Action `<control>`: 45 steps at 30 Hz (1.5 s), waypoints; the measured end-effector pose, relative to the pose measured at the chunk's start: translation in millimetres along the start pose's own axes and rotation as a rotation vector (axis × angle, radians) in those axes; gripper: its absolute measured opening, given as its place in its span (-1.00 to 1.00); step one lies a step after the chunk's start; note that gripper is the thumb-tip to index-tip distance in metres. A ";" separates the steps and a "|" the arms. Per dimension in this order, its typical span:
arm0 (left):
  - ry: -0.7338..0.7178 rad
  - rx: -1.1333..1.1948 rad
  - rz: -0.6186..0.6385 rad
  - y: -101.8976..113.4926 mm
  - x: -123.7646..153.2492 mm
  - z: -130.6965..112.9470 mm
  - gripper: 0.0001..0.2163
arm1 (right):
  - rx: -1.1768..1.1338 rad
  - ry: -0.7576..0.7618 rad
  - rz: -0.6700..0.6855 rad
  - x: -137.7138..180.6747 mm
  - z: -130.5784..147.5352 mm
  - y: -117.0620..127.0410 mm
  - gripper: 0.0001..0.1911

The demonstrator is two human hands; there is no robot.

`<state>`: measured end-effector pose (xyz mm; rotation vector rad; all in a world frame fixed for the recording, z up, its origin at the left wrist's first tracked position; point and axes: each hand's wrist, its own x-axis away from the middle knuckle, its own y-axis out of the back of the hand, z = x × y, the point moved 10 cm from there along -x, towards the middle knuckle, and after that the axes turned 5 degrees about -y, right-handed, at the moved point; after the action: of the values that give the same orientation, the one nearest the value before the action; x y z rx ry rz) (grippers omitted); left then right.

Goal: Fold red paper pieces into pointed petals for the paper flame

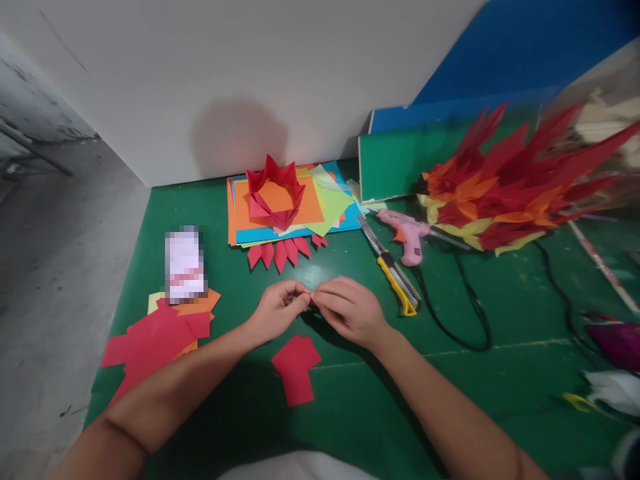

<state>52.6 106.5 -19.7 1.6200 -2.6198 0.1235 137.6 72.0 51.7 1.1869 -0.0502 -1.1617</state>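
Note:
My left hand (281, 308) and my right hand (350, 310) meet fingertip to fingertip above the green table. Pinched between them is a small piece of red paper (311, 299), mostly hidden by the fingers. Just below lie a few flat red paper pieces (296, 367), overlapping. Beyond the hands, a row of folded red paper petals (280, 255) pokes out at the front of a stack of coloured paper (240, 200). A ring of folded red paper points (275, 193) sits on that stack.
Right of my hands lie a yellow utility knife (395, 280), its blade out, and a pink glue gun (407, 233) with a looping black cord (480, 347). Red, orange and yellow paper flames (520, 180) stand behind. On the left are a pixelated rectangle (185, 263) and red paper sheets (160, 340).

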 end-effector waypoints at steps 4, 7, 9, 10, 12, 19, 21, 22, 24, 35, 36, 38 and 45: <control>0.021 0.038 0.013 -0.7 0.6 1.7 -0.71 | -0.007 0.035 -0.023 1.8 1.1 2.0 -0.79; 0.022 0.061 0.002 0.5 0.7 1.4 -0.68 | 0.012 0.064 -0.019 1.6 3.0 2.5 -0.79; 0.023 0.065 -0.003 1.3 0.7 1.6 -0.67 | 0.037 0.075 -0.003 0.5 4.0 2.1 -0.80; 0.023 0.066 -0.002 1.4 0.7 1.9 -0.66 | 0.050 0.077 0.005 -0.1 4.1 2.0 -0.80; 0.024 0.072 0.004 1.4 0.5 3.3 -0.65 | 0.067 0.072 0.021 -1.3 3.5 1.7 -0.79; 0.032 0.045 0.025 2.2 0.4 5.5 -0.61 | 0.113 0.106 0.073 -1.2 7.4 -3.3 -0.76; 0.040 0.033 0.019 2.2 0.3 4.7 -0.62 | 0.110 0.103 0.081 -0.6 6.5 -4.6 -0.77; 0.043 0.031 0.015 2.1 0.2 4.2 -0.62 | 0.094 0.096 0.079 -0.3 5.4 -4.7 -0.77; 0.038 0.025 0.001 2.1 -0.1 2.9 -0.65 | 0.020 0.064 0.061 0.1 1.6 -3.6 -0.78; -0.217 -0.390 -0.109 8.3 3.5 -18.3 -0.84 | -0.265 -0.363 -0.086 -1.8 -32.4 0.2 -0.95; -0.233 -0.420 -0.114 8.4 4.1 -19.7 -0.85 | -0.264 -0.376 -0.084 -1.7 -33.5 -0.1 -0.94; -0.245 -0.439 -0.118 8.7 4.9 -19.6 -0.85 | -0.264 -0.398 -0.078 -1.2 -35.7 -0.8 -0.92; -0.074 -0.185 -0.170 16.0 3.5 1.9 -0.83 | -0.330 -0.551 -0.071 4.2 -47.0 -4.2 -0.88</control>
<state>36.7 110.3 -21.8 1.8023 -2.4440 -0.1837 163.7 101.7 25.6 0.5613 -0.2266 -1.4683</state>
